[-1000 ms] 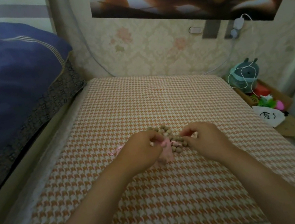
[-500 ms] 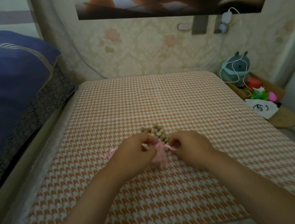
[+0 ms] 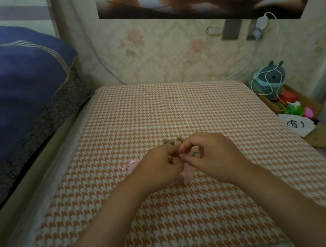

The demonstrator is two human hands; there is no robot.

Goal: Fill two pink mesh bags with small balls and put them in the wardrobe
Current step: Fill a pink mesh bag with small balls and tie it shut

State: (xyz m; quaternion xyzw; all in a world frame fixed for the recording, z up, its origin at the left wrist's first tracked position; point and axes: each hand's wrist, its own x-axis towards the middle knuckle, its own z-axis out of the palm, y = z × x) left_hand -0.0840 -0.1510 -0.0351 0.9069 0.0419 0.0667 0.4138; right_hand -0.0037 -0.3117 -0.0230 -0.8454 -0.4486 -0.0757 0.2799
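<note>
Pink bag [image 3: 188,172] hung pinched between your left hand [image 3: 158,168] and right hand [image 3: 211,156], fingertips pressed together, above the cushion [image 3: 155,107]; balls [image 3: 174,142] lay just beyond, partly hidden.

Two forearms are seen bare to the frame edge; the left hand [image 3: 157,169] and right hand [image 3: 211,157] are ungloved.
</note>
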